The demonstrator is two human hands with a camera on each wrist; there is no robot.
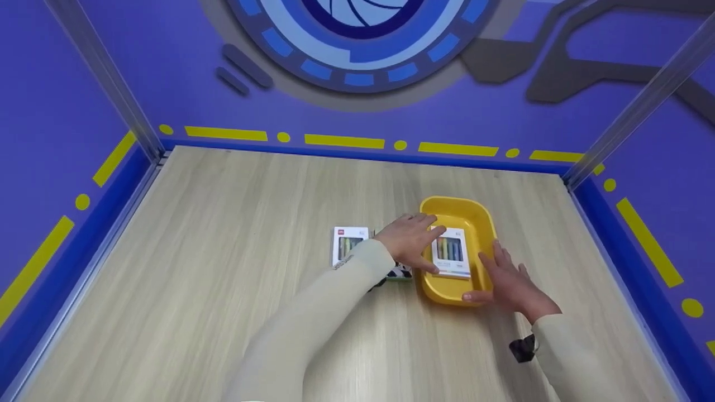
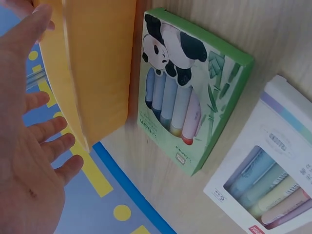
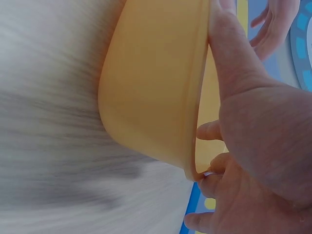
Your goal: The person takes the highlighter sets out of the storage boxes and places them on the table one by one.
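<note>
Above the left side of a yellow basin, my left hand spreads its fingers over a white box of markers lying inside. That hand's thumb and fingertips overlap the box's edge. My right hand rests on the basin's right rim, its thumb over the near right corner. In the right wrist view the fingers straddle the rim, some inside and some outside. A green panda box of markers lies left of the basin, mostly hidden under my left hand in the head view. Beside it is another white marker box.
The wooden tabletop carries all of these. Blue-purple panels with yellow dashes enclose it at the back and both sides, with metal posts at the corners. A dark strap piece hangs at my right wrist.
</note>
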